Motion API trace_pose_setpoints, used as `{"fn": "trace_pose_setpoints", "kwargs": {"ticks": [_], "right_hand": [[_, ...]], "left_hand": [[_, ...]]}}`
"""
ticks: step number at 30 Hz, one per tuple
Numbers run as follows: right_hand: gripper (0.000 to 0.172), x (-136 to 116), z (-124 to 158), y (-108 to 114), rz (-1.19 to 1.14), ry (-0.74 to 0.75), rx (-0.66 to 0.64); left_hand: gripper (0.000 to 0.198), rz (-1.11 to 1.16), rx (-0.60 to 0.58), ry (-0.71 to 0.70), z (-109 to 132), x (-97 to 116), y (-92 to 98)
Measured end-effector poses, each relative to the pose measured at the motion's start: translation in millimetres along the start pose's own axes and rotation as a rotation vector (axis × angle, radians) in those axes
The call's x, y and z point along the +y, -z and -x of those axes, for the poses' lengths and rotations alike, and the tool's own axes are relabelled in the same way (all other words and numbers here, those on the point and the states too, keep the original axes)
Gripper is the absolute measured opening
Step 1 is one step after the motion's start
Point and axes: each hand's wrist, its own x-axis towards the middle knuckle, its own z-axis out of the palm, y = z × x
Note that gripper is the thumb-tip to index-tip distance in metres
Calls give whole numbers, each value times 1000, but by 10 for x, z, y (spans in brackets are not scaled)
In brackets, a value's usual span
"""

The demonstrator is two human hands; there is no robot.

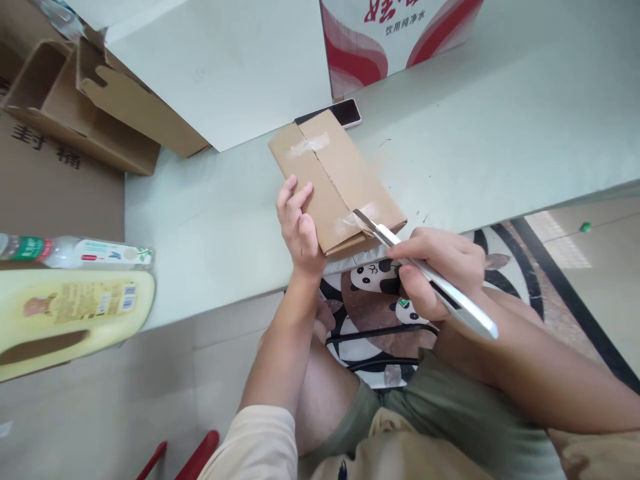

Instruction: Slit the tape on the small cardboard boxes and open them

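A flat brown cardboard box (330,180) lies at the table's front edge, with clear tape (309,145) across its seam near the far end and another strip near the close end. My left hand (300,230) grips the box's left side, fingertips resting on the top face. In my right hand (440,267) is a white utility knife (460,308), its blade out. The blade tip meets the near tape strip, beside the seam. Part of the cardboard flap there looks slightly torn.
Behind the box lies a phone-like dark device (349,113), partly covered. A white and red carton (400,47) and a plain white box (220,67) stand at the back. On the left are cardboard boxes (60,173), a plastic bottle (110,253) and a yellow jug (100,310).
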Motion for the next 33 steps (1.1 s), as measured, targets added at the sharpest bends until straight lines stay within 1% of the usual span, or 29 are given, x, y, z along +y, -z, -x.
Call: {"fn": "trace_pose_setpoints", "kwargs": {"ticks": [7,11,15,20,25,29,33], "right_hand": [[15,-57,7,-25,19,-53,-30],[16,-77,9,-53,42,-67,-49],[16,-98,12,-91,34,-71,-21],[14,-110,13,-130,72,-46,-1],[11,-104,1,-166,75,-111,9],[10,-111,-10,-157,74,-154,-3],[10,-137,-12,-71,112,-115,-22]], "left_hand": [[63,-27,19,18,-2,-24,-5],[63,-28,10,22,-1,-20,-7],[60,-8,-6,27,-4,-31,4],[55,4,21,8,-7,-63,-1],[60,-10,24,30,-3,-74,-56],[55,-2,40,-19,-6,-89,-83],[54,-47,38,-93,-16,-126,-75]]}}
